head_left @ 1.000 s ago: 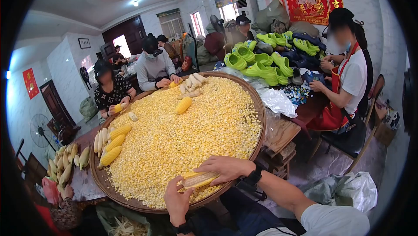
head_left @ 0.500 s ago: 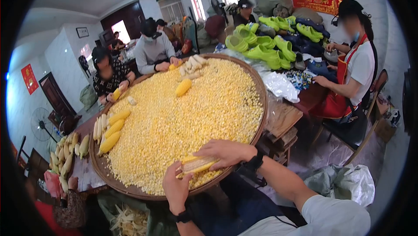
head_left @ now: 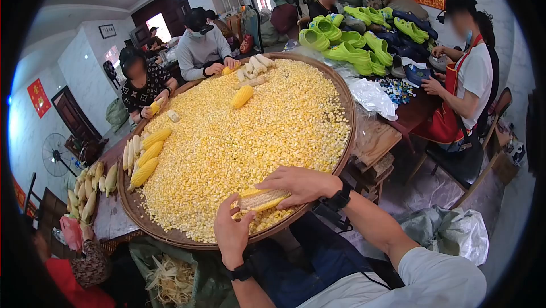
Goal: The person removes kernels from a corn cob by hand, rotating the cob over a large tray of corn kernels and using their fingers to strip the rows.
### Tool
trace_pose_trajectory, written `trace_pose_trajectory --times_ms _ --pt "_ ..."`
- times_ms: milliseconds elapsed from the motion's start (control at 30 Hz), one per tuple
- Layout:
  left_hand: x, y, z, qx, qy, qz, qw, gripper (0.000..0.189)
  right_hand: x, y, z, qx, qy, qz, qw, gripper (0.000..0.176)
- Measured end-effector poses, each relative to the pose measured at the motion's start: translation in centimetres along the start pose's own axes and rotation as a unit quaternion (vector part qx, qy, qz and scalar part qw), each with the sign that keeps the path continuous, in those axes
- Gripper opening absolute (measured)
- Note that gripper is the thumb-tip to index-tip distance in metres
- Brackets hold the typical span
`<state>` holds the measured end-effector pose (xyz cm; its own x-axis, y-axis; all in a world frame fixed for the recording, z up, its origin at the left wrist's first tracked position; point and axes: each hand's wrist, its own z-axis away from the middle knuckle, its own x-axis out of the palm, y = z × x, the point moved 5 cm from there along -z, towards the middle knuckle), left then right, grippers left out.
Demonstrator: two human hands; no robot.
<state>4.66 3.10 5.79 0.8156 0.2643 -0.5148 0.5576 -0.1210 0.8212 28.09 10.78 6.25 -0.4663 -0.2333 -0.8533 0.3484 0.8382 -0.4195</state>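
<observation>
A partly stripped corn cob (head_left: 261, 199) lies between my two hands at the near edge of a large round tray (head_left: 348, 103). My left hand (head_left: 232, 229) is closed on its left end, and my right hand (head_left: 300, 185) is wrapped over its right end. The cob's pale bare strip faces up, with yellow kernels along its sides. Loose kernels (head_left: 244, 143) cover the tray under and beyond my hands. Whole yellow cobs (head_left: 147, 163) and pale stripped cobs (head_left: 128, 157) lie at the tray's left; another yellow cob (head_left: 242, 97) rests farther back beside more bare cobs (head_left: 255, 67).
Two people (head_left: 149, 83) (head_left: 202, 52) handle corn across the tray. At the right, a person in a red apron (head_left: 469, 75) holds a shoe by piled green clogs (head_left: 347, 38). Unhusked corn (head_left: 88, 191) lies left; husks (head_left: 170, 279) fill a sack below.
The view has shifted slightly, and the tray appears higher. Both my hands keep hold of the cob. The person in the apron has raised a dark shoe.
</observation>
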Motion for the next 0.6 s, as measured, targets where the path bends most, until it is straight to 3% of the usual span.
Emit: trace_pose_trajectory --times_ms 100,300,400,600 --pt "0.1 0.4 -0.1 0.094 -0.006 -0.028 0.995 0.058 -0.1 -0.1 0.0 0.003 0.002 -0.004 1.0 0.087" --pt "0.2 -0.6 -0.2 0.1 0.005 -0.007 0.995 0.058 0.1 0.1 0.0 -0.005 0.004 -0.01 1.0 0.088" --pt "0.2 -0.7 0.0 0.022 -0.007 0.008 1.0 0.056 0.0 0.0 0.0 -0.002 -0.002 -0.007 1.0 0.087" --pt "0.1 -0.4 -0.1 0.02 -0.013 -0.024 0.999 0.053 0.0 -0.1 0.1 -0.006 -0.003 -0.008 1.0 0.086"
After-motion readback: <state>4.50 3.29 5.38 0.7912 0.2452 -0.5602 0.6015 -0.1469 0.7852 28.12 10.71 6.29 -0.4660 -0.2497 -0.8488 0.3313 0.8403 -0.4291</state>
